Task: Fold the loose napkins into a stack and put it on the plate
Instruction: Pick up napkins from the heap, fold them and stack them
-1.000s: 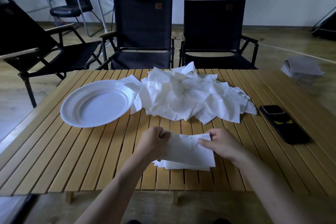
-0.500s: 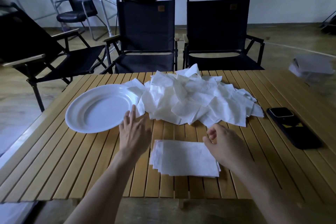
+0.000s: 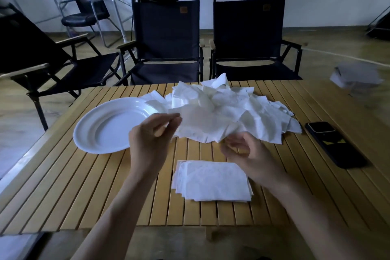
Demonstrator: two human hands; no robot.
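L hand (image 3: 155, 135): pinches raised napkin (image 3: 200, 117) by left corner.
R hand (image 3: 244, 152): fingers curled at its near-right edge; grip unclear.
Stack (image 3: 212, 181): just near of both hands; R closer.

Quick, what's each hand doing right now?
Left hand: pinching a corner of a loose napkin.
Right hand: fingers curled at that napkin's lower edge; too blurred to tell if it grips.

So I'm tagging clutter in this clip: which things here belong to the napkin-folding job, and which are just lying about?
Job: loose napkin pile; lifted napkin, pinched by the left hand; right hand; folded stack; plate.
Lying about: phone; folding chairs; blurred pale object, far right.
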